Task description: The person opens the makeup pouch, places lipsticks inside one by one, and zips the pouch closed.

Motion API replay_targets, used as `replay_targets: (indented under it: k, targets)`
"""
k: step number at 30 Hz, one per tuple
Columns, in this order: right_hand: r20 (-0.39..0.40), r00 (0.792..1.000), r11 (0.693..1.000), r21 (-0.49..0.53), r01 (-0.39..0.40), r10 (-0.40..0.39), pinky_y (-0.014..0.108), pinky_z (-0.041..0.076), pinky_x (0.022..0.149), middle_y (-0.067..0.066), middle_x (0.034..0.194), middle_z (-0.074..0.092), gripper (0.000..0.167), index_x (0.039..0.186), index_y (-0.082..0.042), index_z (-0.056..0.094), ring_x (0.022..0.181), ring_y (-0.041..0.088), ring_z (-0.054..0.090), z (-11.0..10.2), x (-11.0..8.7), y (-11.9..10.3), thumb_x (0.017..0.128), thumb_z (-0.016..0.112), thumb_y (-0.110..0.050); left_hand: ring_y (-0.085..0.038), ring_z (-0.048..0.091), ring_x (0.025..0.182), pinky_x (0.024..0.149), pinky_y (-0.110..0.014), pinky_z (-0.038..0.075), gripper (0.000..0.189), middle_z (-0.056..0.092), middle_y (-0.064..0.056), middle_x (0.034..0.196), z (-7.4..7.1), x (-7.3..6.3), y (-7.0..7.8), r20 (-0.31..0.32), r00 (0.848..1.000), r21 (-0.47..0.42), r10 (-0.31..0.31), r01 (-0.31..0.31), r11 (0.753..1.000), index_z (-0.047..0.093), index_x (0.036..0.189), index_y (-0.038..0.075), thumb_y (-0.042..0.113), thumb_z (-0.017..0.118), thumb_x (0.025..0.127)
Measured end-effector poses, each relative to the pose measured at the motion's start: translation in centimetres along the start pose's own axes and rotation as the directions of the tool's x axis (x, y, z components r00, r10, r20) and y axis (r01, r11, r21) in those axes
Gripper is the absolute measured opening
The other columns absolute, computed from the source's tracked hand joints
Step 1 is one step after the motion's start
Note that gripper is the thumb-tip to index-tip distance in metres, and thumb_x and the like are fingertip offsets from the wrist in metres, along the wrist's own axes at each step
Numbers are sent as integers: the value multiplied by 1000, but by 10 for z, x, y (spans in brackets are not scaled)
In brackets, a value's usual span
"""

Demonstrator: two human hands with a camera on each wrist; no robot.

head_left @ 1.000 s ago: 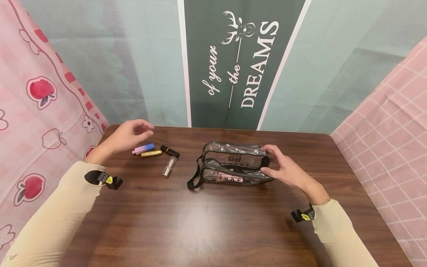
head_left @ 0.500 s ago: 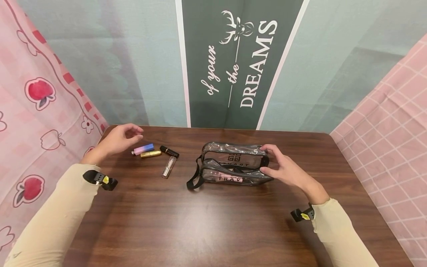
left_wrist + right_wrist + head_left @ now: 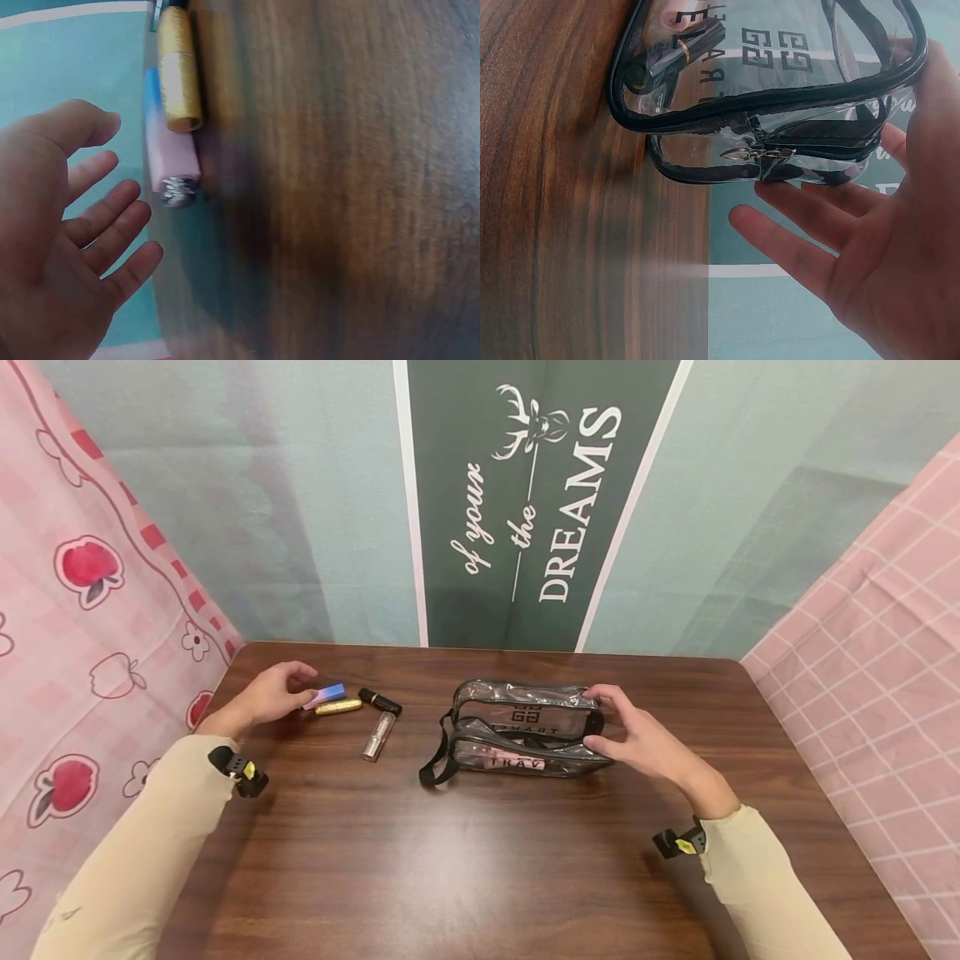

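My left hand point(image 3: 270, 695) is at the back left of the table, thumb by the pale end of a pink-and-blue square lipstick tube point(image 3: 330, 693). In the left wrist view its fingers are loosely bent and hold nothing. A gold lipstick tube point(image 3: 180, 75) lies against the pink-and-blue one. My right hand point(image 3: 641, 735) grips the right end of a clear, black-edged cosmetic bag point(image 3: 480, 752), thumb on the near rim, a finger on the far rim. The bag gapes at the top. Inside it show a dark tube point(image 3: 679, 56) and something pink point(image 3: 681, 13).
Between the left hand and the bag lie a black lipstick tube point(image 3: 380, 700) and a clear-and-silver lipstick tube point(image 3: 378, 735). A black strap point(image 3: 438, 768) hangs off the bag's left end. Curtains stand behind the table point(image 3: 420, 860) and along both sides.
My left hand first drew back to the left, then lowered towards the pink-and-blue tube, whose left end it now partly covers. My right hand and the bag have stayed put.
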State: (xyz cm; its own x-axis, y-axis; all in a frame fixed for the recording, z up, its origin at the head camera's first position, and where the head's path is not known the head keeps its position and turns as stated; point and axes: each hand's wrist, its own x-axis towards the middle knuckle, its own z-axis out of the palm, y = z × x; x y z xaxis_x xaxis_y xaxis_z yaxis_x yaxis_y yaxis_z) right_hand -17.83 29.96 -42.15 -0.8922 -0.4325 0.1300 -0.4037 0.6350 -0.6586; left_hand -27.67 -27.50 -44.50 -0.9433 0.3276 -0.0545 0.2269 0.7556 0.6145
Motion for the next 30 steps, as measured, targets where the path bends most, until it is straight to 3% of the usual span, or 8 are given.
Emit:
replay_targets:
  k: [13,30]
  targets:
    - [2,1000,1000,7,4,-4,58,49,96,20,138,57,62,142,-15,38,125,41,58,0,1,0,93,75,-12,-46,57,111,99,-60,44,45,57,-33,122,9,1,-15,7,999,9,-43,43,999,53,129,-13,14,69,97]
    - [4,1000,1000,9,6,-6,60,49,95,22,138,57,63,142,-14,38,125,42,58,0,1,-1,92,76,-11,-36,60,97,88,-51,48,35,64,-26,110,16,3,-12,24,999,11,-41,41,999,60,122,-9,8,71,94]
